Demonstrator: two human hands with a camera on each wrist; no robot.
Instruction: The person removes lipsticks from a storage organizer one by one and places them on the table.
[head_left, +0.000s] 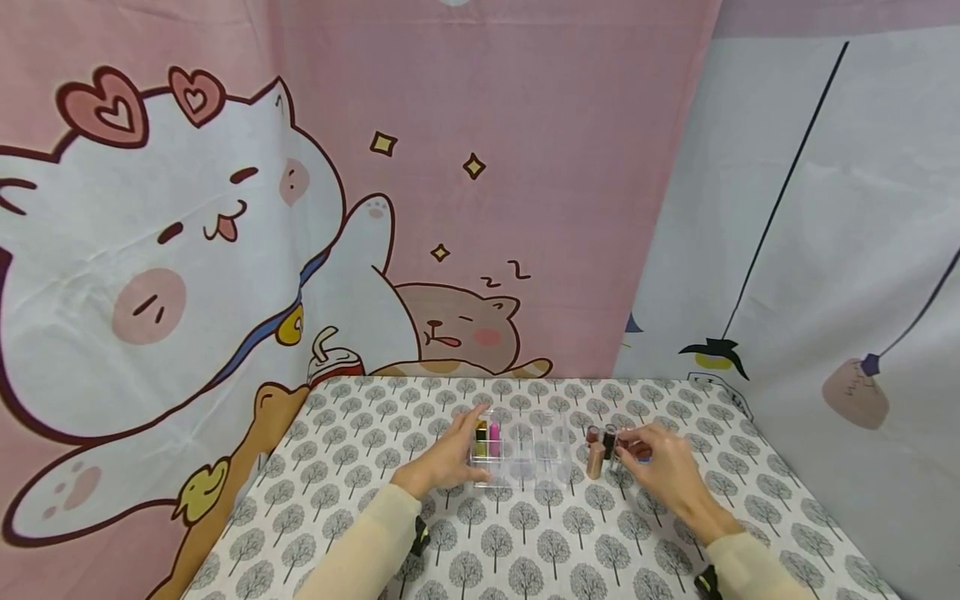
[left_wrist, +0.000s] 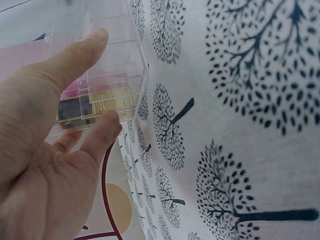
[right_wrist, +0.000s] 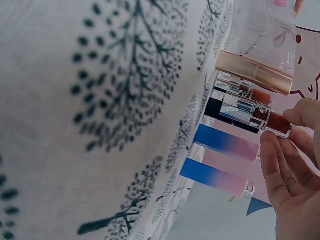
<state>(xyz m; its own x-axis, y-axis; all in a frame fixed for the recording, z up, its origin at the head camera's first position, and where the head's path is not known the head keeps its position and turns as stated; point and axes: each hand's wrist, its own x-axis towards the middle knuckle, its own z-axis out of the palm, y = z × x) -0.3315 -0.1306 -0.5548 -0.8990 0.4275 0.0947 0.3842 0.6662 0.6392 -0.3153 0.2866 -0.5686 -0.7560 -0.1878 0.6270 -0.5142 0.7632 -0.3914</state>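
A clear compartmented organizer (head_left: 564,454) lies on the table, its left end held between the thumb and fingers of my left hand (head_left: 450,457). Inside its left compartments are a black-and-gold lipstick (left_wrist: 77,110) and a bright pink tube (head_left: 494,440). To the organizer's right, my right hand (head_left: 663,467) pinches a lip gloss tube (right_wrist: 245,111) with a silvery cap and brownish-red body. Around that hand stand a rose-gold lipstick tube (right_wrist: 255,72), a second clear-and-brown gloss (right_wrist: 262,95), a black tube (right_wrist: 214,108) and two blue-to-pink tubes (right_wrist: 227,143).
A cloth printed with trees (head_left: 525,542) covers the table. Behind it hangs a pink backdrop (head_left: 570,167) with cartoon cats, and a pale curtain (head_left: 825,250) is on the right.
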